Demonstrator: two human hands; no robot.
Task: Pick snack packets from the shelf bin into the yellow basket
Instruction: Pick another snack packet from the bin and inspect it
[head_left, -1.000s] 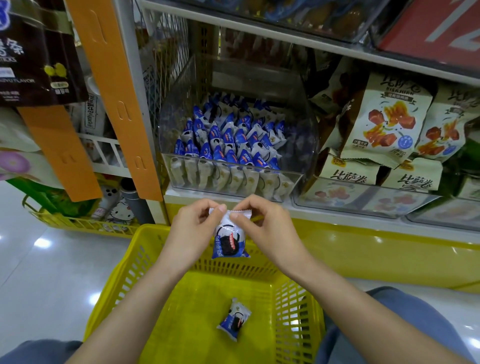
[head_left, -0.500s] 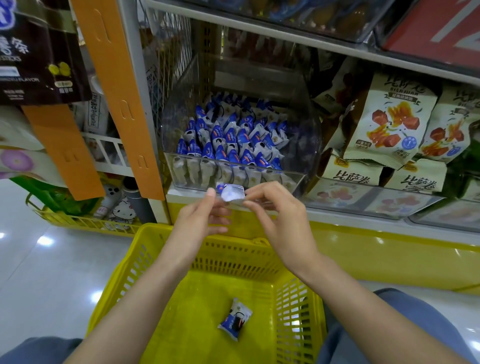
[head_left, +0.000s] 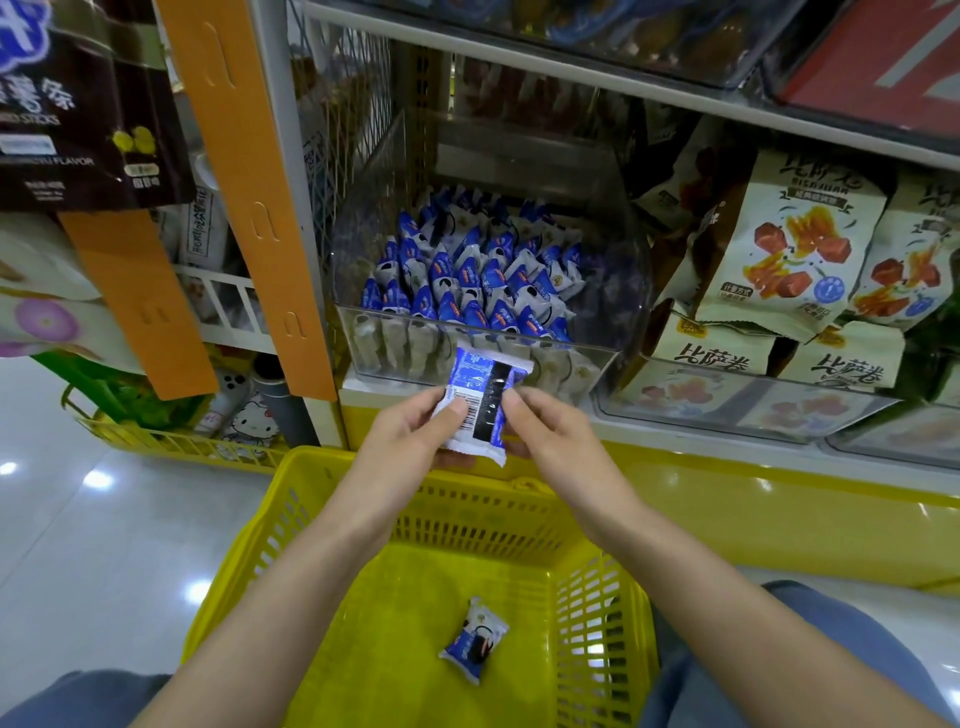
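Pinching snack packet (head_left: 480, 405), left hand (head_left: 413, 441) and right hand (head_left: 550, 441), long axis 12-to-6, you had yellow basket (head_left: 374, 649) at 6 o'clock

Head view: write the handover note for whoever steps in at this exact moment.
Left hand and right hand: both pinch one blue snack packet, barcode side up, above the far rim of the yellow basket.
Second packet lies on the basket floor.
Clear shelf bin holds many more packets.
Done: one packet in. Left: drop the held one in, then keep picking.
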